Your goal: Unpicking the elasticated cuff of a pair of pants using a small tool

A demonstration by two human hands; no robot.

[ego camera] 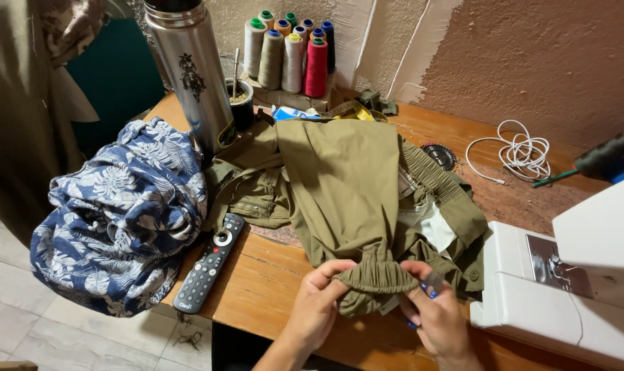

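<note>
Head view, at the near edge of the table (271,288): the left hand (319,302) pinches the gathered elastic cuff (375,276) of the olive trousers (339,178), while the right hand (436,312) is closed on the cuff's other side with a small blue tool (430,292) between its fingers. Just left lies a black remote (210,262), beside a blue leaf-print garment (119,213) hanging over the left edge; a white sewing machine (566,282) fills the right. Farther back stand a steel flask (192,69) and thread cones (291,55) along the wall edge, a white cable (518,154) coiled far right.
</note>
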